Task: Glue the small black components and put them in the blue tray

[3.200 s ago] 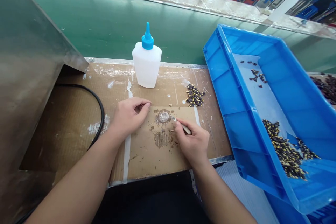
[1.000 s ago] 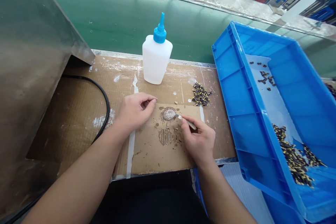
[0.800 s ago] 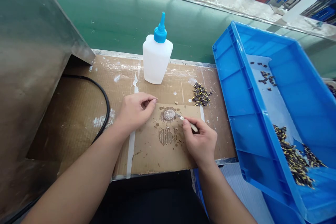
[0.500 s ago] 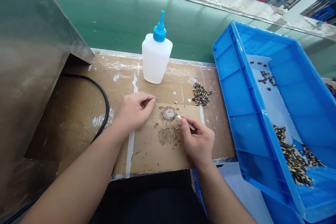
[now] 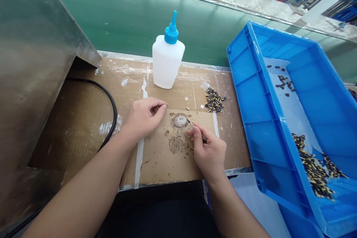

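Cardboard (image 5: 83, 119) covers much of your tabletop (image 5: 237, 145), and on a smaller cardboard sheet (image 5: 158, 165) taped over it, between your hands, sits a shiny oval patch (image 5: 180, 121). Your right hand (image 5: 209, 148) grips a thin tool (image 5: 190, 122), its dark tip at or near the right edge of that oval. Your left hand (image 5: 145, 117) rests to the left, thumb and index fingertip brought together; you cannot tell whether anything tiny is pinched there. Just below the oval you have a ribbed brown mark (image 5: 176, 145) with scattered stains.

Behind your hands a white bottle (image 5: 168, 63) with a blue nozzle cap stands upright, and to its right lies a heap of dark-and-yellow pieces (image 5: 214, 100). Farther right, a blue crate (image 5: 252, 93) holds more such pieces. On your left, a black cable (image 5: 111, 104) curves out beside a metal panel (image 5: 33, 81).
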The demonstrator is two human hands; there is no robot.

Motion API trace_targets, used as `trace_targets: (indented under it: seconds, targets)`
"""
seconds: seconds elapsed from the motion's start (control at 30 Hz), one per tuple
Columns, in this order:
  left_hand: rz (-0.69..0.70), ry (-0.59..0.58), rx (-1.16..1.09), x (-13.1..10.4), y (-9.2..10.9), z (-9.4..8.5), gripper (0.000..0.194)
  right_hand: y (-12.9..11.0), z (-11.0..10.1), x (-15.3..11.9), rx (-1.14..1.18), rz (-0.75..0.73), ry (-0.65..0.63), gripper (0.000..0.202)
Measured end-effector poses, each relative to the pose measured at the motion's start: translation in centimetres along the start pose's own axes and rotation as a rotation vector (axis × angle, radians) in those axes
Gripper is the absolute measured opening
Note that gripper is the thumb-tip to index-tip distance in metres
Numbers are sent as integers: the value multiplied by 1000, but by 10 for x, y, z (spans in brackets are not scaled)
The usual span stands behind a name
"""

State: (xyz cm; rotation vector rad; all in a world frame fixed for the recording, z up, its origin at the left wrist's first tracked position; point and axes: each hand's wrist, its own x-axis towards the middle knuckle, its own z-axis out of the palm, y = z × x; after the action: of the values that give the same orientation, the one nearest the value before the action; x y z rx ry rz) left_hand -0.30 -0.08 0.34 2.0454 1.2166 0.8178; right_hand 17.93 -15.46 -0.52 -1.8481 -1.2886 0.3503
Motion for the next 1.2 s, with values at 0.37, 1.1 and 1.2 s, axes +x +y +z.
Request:
trace_targets:
  seconds: [0.37, 1.1, 1.2]
  targets:
    - [-7, -5, -8, 0, 0, 0, 22, -9, -15, -19, -3, -48, -40, 23]
    - [-2, -1, 4, 0, 0, 0, 21, -4, -48, -26, -487, -548, -417, 31]
    - [6, -5, 4, -1, -1, 0, 21, -11, -57, -19, -355, -462, -434, 27]
